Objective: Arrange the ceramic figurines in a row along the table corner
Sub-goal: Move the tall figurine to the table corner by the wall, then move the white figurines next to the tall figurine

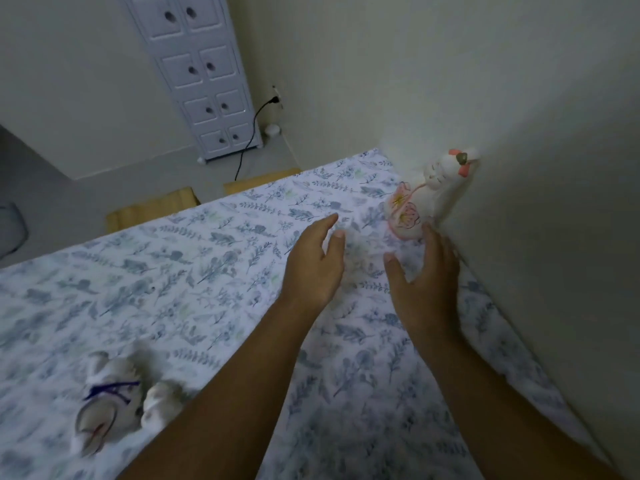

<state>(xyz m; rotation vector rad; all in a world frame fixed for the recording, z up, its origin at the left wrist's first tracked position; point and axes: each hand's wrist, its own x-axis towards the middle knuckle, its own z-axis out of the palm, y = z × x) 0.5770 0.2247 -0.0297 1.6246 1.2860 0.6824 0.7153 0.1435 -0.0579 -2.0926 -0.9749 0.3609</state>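
Note:
A white ceramic figurine with pink flowers and orange ears stands upright at the far right of the table, against the wall. My right hand is open just in front of it, fingertips close to its base, holding nothing. My left hand hovers open a little to the left, also with nothing in it. A second white figurine with a blue ribbon lies on the floral tablecloth at the near left, blurred.
The wall runs along the table's right edge. Beyond the far table edge are wooden stools, a white drawer cabinet and a black cable plugged into a socket.

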